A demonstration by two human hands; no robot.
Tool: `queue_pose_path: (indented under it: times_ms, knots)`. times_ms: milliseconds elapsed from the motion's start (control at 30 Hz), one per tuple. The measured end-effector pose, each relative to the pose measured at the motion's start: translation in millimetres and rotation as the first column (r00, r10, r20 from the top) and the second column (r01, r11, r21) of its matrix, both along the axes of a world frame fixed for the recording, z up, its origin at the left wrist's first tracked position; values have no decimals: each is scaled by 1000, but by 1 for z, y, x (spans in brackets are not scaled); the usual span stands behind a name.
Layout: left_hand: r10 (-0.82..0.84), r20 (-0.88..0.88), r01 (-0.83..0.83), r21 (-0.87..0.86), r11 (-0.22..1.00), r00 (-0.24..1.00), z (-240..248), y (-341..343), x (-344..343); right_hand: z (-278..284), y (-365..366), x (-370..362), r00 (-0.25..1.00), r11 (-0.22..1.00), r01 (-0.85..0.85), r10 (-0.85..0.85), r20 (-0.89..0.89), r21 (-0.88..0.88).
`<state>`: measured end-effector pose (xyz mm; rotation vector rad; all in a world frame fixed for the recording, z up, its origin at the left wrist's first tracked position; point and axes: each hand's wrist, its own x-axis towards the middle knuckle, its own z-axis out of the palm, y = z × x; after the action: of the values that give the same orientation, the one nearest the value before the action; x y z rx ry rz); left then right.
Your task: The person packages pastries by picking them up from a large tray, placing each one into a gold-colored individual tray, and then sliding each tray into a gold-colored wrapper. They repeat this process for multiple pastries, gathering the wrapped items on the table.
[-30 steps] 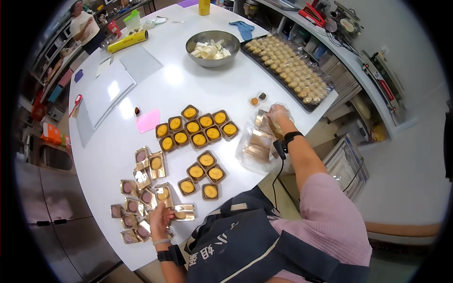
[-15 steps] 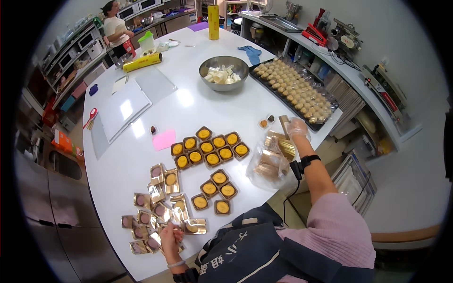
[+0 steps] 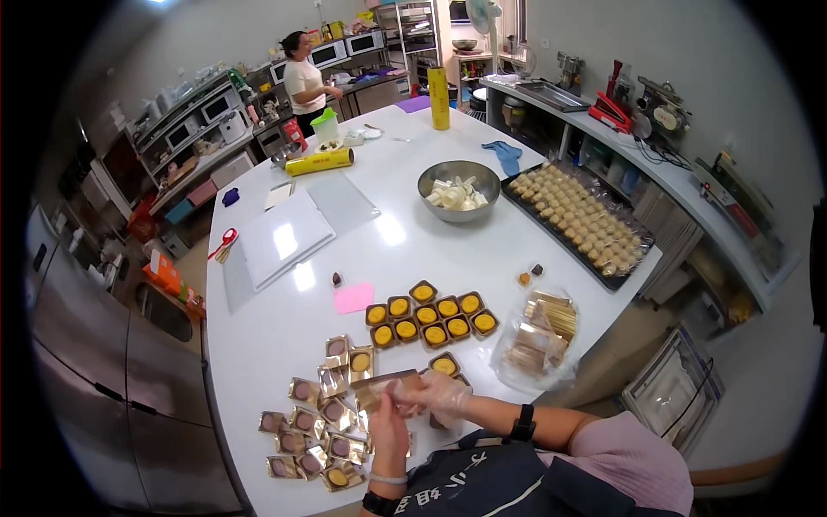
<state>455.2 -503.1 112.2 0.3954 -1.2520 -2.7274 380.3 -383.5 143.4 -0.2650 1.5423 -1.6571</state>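
Head view, lower centre: I see the left hand [image 3: 390, 428] and right hand [image 3: 441, 395] together pinching one pouch [image 3: 376, 390], presumably because it is too flimsy for one.

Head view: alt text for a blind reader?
A person's bare left grip and clear-gloved right grip hold a flat gold wrapper over a white table. Round purple and yellow pastries in gold wrappers lie left; round yellow ones in square brown trays ahead; a clear plastic bag of gold wrappers right.

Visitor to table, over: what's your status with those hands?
Gloved right hand holding a gold wrapper. Left hand at its near side. Right hand partly hiding nearby yellow cakes.
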Motion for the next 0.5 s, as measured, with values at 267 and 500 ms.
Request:
queue_pose_path:
  times_ms: [267, 500]
  knots:
    - [291, 1, -290, -77, 954, 957, -14, -35, 17, -9, -7, -2, 895, 977, -152, 200, -399, 150]
    - [227, 135, -238, 71, 969, 964, -20, -21, 23, -17, -5, 18, 929, 977, -167, 201, -312, 133]
